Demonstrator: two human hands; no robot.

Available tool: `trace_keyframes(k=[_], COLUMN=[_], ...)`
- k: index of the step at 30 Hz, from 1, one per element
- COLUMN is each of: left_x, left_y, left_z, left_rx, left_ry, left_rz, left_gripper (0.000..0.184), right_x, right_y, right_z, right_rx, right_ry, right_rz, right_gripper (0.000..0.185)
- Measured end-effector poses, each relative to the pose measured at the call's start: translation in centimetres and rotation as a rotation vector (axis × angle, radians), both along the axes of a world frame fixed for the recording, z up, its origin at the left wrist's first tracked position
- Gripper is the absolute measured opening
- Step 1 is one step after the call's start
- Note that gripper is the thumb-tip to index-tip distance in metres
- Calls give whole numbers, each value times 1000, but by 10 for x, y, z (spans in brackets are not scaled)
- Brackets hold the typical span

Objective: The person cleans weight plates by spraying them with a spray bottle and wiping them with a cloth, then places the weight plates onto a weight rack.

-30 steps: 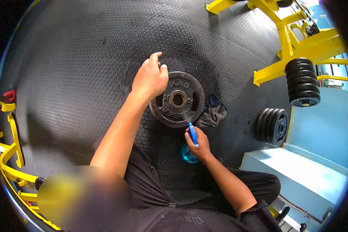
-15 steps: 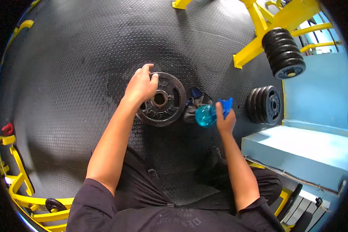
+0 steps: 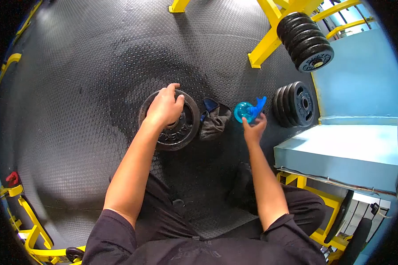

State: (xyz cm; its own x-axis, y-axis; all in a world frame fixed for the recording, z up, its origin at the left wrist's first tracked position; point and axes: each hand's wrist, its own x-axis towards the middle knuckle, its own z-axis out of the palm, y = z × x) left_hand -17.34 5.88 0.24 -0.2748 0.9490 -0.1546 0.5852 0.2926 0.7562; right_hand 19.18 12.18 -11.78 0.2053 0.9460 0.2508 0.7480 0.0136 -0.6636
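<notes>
A round black weight plate [image 3: 191, 123] lies flat on the floor. Over its upper left part is my left hand [image 3: 165, 106], fingers loosely stretched and thumb apart, holding nothing; whether it touches the plate I cannot tell. Just right of the plate sits a crumpled grey and dark blue cloth [image 3: 215, 122]. Farther right is a clear turquoise spray bottle [image 3: 243, 111] with a blue spray head. My right hand [image 3: 255, 129] is at the bottle's near side, thumb and fingers apart and not wrapped round it.
Several black plates [image 3: 293, 105] stand upright on the floor at the right, near a pale blue ledge [image 3: 336, 165]. More plates [image 3: 305, 42] hang on a yellow rack [image 3: 263, 49]. Another yellow frame [image 3: 36, 221] stands at the lower left, beside a red object [image 3: 12, 178].
My right hand stopped spraying over the plate, carried the bottle to the right past the cloth and has loosened from it. My left hand stays by the plate, now more over it. The view shifted.
</notes>
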Motion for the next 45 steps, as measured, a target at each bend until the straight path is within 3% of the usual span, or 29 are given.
trace_keyframes(k=[1, 3, 4, 5, 6, 9, 11, 13, 16, 17, 18, 20, 22, 24, 26, 27, 34, 38, 45], left_x=[0, 1, 1, 2, 3, 6, 9, 4, -11, -16, -20, -28, -36, -40, -41, -42, -62, -71, -72], left_y=[3, 8, 10, 11, 12, 20, 18, 20, 11, 8, 8, 5, 2, -2, -6, -8, -43, -59, -57], left_z=[-1, -10, -10, -10, -9, 1, 6, 8, 7, 10, 12, 9, 3, 12, 22, 24, 35, 47, 46], left_rx=[9, -25, -23, -21, -15, -100, -20, 20, -37, -52, -57, -25, -18, 8, 88, 117, 198, 202, 182], left_ry=[-3, 18, 12, -2, -13, -60, -48, -51, -87, -115, -142, -161, -156, -167, -220, -230, -373, -378, -365], left_rz=[3, -9, -10, 5, 19, 45, 79, 98, 204, 206, 209, 240, 300, 334, 388, 417, 551, 621, 609], left_gripper=[48, 49, 49, 49, 49, 49, 47, 47, 46, 45, 45, 43, 43, 42, 41, 40, 36, 36, 35], right_x=[-7, -29, -47, -50, -70, -109, -132, -149, -141, -146, -145, -135, -130, -149, -172, -177, -231, -279, -244], right_y=[-11, -40, -53, -59, -65, -46, -33, -20, -9, -16, -20, -31, -51, -65, -66, -71, -25, -34, -88], right_z=[-1, 4, 14, -2, 10, 13, 0, 0, 4, 17, 19, 27, 30, 34, 22, 15, 3, -2, 12], right_rx=[9, -88, -196, -130, -204, -256, -262, -406, -431, -274, -273, 109, -15, -85, -126, -86, 60, -24, -84], right_ry=[-27, -42, 86, 21, -36, -99, -157, -410, -407, -406, -404, 217, 291, 236, -131, -491, -641, -574, -519], right_rz=[-108, -257, -198, 36, 92, 103, 90, -91, 90, 114, 128, 424, 481, 632, 829, 846, 957, 1110, 1478], right_gripper=[80, 55, 40, 27, 26, 41, 47, 52, 49, 37, 37, 29, 23, 31, 41, 53, 63, 66, 60])
